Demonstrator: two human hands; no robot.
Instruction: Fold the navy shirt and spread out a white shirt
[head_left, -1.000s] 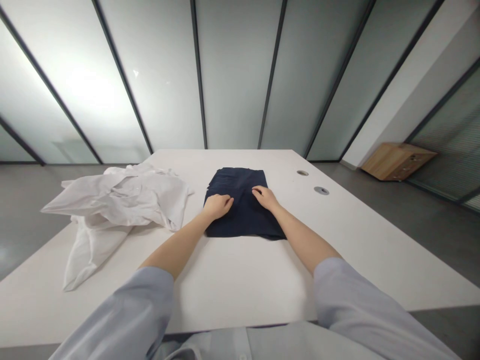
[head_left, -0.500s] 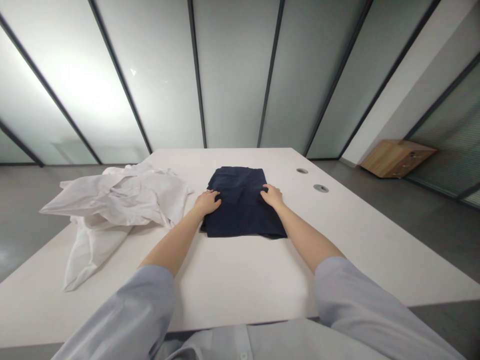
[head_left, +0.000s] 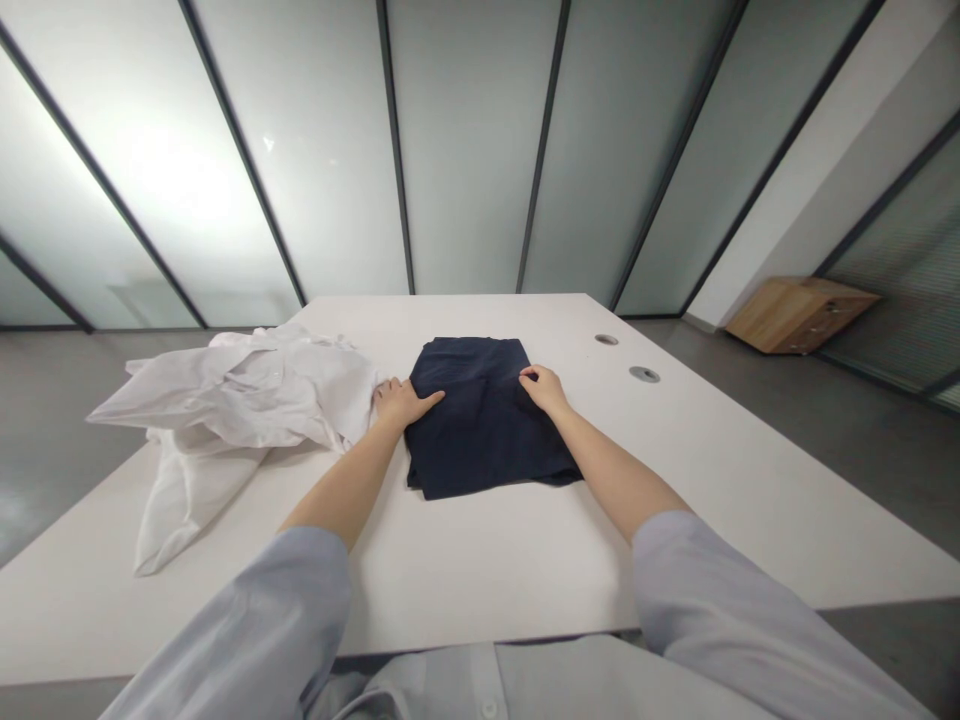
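Observation:
A folded navy garment [head_left: 484, 425] lies flat on the white table [head_left: 487, 570] in front of me; its exact kind does not show. At its left edge is my left hand [head_left: 403, 402], open, the thumb resting on the cloth and the fingers spread over the tabletop beside it. On the opposite edge, my right hand [head_left: 544, 388] has thumb and fingertips closed in a pinch on the fabric. A crumpled white shirt [head_left: 300, 385] lies just left of my left hand, close to its fingertips.
Part of the white clothing hangs toward the table's left edge. Two round cable holes, one open hole [head_left: 606, 340] and one grey grommet [head_left: 644, 374], sit at the right. A wooden cabinet [head_left: 795, 315] stands on the floor beyond. Frosted glass panels [head_left: 465, 150] rise behind the table.
My left hand has shifted left and its fingers have spread off the garment. The right fingers have drawn into a pinch. The garment's near edge has moved slightly toward me and turned a little.

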